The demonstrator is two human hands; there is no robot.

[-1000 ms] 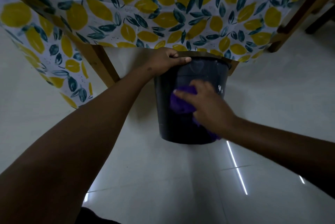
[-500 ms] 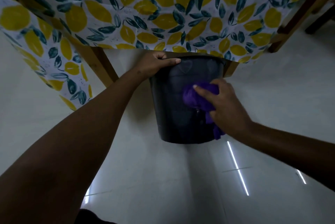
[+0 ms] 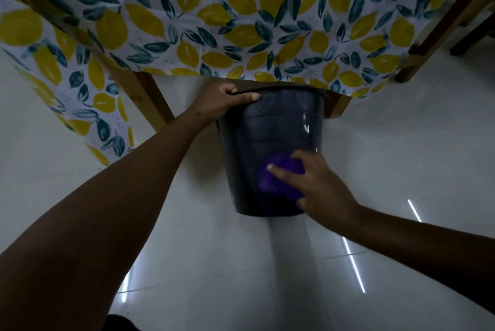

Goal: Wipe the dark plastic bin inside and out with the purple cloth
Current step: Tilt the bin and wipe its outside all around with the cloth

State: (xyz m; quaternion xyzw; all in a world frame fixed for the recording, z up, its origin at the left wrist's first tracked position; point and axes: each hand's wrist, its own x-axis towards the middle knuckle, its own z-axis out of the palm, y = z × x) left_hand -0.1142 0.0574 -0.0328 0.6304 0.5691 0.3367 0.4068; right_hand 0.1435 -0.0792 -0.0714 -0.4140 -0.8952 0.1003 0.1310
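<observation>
Below the hanging edge of a white tablecloth printed with yellow lemons and dark teal leaves (image 3: 241, 22), the head view shows a dark, glossy, tapering round plastic bin (image 3: 270, 148) held up off a pale tiled floor (image 3: 241, 271), its rim near the cloth's hem and its narrower base toward the camera. At the upper left of the bin, the left hand (image 3: 227, 101) is clamped on the rim, fingers curled over the lip and the thumb lying along the outside edge. Lower down, on the outer wall near the base, the right hand (image 3: 316, 186) presses a bunched purple cloth (image 3: 278, 178) flat against the plastic; its fingers are spread over the cloth, with one fingertip (image 3: 270, 167) pointing left, and whether they pinch the fabric or only push it I cannot tell. Part of the cloth shows to the left of the fingers, and a small tail of it peeks out under the palm close to the bin's bottom edge. A small white glint sits on the bin's right side, above the right hand. Both bare forearms reach in from the lower corners. Wooden legs of the table (image 3: 150, 100) stand on either side beneath the tablecloth, one left of the bin and one at the far right. Thin bright streaks of reflected light lie on the floor tiles.
</observation>
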